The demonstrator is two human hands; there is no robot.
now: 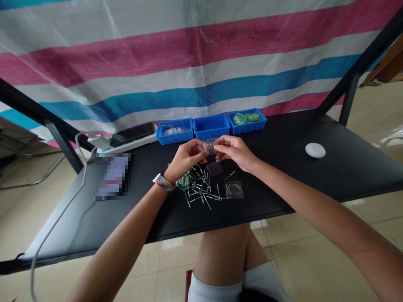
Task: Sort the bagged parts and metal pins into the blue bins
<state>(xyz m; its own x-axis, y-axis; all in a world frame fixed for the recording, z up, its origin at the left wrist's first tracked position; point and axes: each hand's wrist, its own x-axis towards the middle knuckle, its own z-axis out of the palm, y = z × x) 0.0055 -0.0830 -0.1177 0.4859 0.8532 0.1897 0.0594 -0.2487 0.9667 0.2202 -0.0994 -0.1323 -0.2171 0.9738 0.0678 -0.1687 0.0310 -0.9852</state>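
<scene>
Between my left hand (189,156) and my right hand (235,152) is a small clear plastic bag (210,145), pinched by the fingers of both hands above the table. What the bag contains is too small to make out. Below my hands lies a loose heap of silver pop rivets (203,186). A green bag (186,180) sits partly behind my left wrist. Two more small clear bags, one near the heap (214,169) and another to its right (234,190), rest flat on the black table.
Three blue bins line the back: one with clear-bagged pieces (175,131), a middle bin (211,126), and one with green bags (247,119). At left are a power strip (132,144), a phone (134,133) and a blurred item (113,176). A white round object (315,150) lies right.
</scene>
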